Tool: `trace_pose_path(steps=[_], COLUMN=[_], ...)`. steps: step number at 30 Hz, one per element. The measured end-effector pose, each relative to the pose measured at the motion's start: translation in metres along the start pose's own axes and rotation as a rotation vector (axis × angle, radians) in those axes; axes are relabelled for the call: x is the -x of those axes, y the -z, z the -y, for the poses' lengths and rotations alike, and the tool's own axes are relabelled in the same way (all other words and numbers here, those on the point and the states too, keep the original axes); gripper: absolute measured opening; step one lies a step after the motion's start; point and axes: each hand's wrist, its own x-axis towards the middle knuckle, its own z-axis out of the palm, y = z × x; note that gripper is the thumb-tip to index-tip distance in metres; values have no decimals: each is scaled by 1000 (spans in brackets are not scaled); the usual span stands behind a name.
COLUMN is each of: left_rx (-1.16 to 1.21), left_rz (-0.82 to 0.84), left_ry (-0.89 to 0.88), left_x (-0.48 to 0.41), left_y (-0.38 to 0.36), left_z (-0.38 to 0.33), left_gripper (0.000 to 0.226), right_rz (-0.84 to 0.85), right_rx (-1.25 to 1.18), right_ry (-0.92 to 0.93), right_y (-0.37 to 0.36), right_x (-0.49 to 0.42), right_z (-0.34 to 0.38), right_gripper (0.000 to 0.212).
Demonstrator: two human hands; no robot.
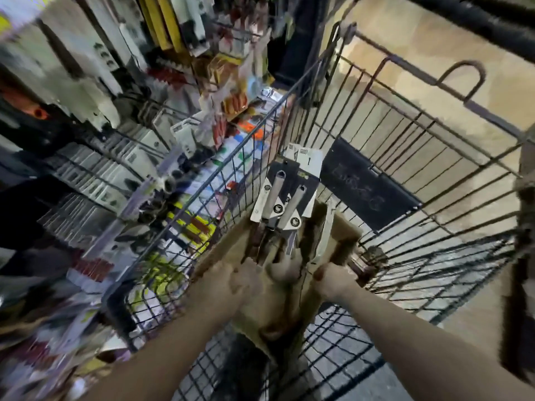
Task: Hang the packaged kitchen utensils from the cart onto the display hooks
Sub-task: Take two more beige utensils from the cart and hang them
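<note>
A brown cardboard box (341, 227) stands inside the wire cart (419, 175). Packaged utensils (285, 198) with grey handles on black-and-white cards stick up out of the box. My left hand (231, 282) reaches into the box's near left side; its fingers curl round the lower part of the packages, though blur hides the exact grip. My right hand (333, 280) grips the box's near right edge, thumb on top. The display hooks (150, 111) with hanging packages fill the left of the view.
The rack on the left carries many carded goods (95, 175) on wire pegs, close against the cart's left wall. A black plate (364, 183) hangs on the cart's far side. Tan floor (434, 39) lies beyond the cart.
</note>
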Motion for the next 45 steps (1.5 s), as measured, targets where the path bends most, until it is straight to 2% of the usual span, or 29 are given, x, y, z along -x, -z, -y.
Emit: trace_pose_path(steps=[5, 8, 11, 14, 20, 22, 24, 27, 30, 33, 38, 45], left_rx=[89, 154, 179, 204, 254, 273, 317, 381, 456, 483, 511, 562], left_rz=[2, 20, 42, 54, 55, 57, 61, 66, 68, 55, 44, 30], left_ry=[28, 76, 99, 135, 163, 167, 176, 208, 236, 240, 243, 226], left_x=[-40, -59, -77, -94, -115, -120, -124, -132, -143, -156, -183, -196], left_y=[-18, -27, -41, -55, -77, -80, -79, -76, -75, -78, -92, -105], left_z=[-11, -10, 0, 9, 14, 14, 11, 5, -2, -11, -6, -5], left_gripper=[43, 52, 59, 38, 35, 32, 30, 30, 34, 37, 35, 34], right_rz=[73, 88, 27, -29, -179, -230, -283, -333, -223, -186, -258, -253], right_rx=[-118, -241, -449, -615, -679, -672, -695, -864, -1216, -1332, -1345, -1245], right_ry=[-154, -225, -317, -393, -477, -460, -369, -222, -177, -176, -199, -195], right_y=[-21, -37, -53, -66, -79, -75, -64, -39, -16, -11, -23, -34], right_x=[-60, -84, -105, -120, -128, -120, -107, -89, -80, -86, -102, -109], right_z=[-1, -4, -10, -18, -22, -20, -19, -17, -14, -17, -24, -34], right_gripper=[39, 40, 41, 42, 38, 37, 32, 17, 11, 9, 20, 16])
